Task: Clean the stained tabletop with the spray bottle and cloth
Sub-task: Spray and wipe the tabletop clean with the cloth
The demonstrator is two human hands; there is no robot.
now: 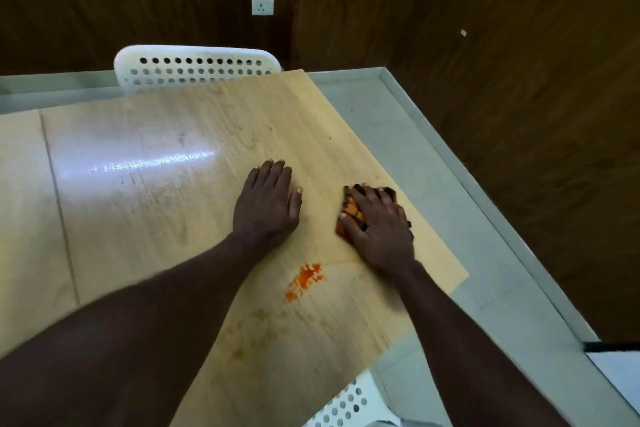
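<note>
A light wooden tabletop fills the middle of the view. An orange stain lies on it near its right side, with fainter brownish smears just below. My right hand presses down on a bunched orange and dark cloth near the table's right edge, above the stain, fingers spread and curled over it. My left hand lies flat on the wood just left of the cloth, fingers straight. No spray bottle is in view.
A white perforated chair back stands behind the table's far edge. Another perforated white chair shows below the near right corner. A pale grey floor with a raised border runs along the right. Dark wood walls surround.
</note>
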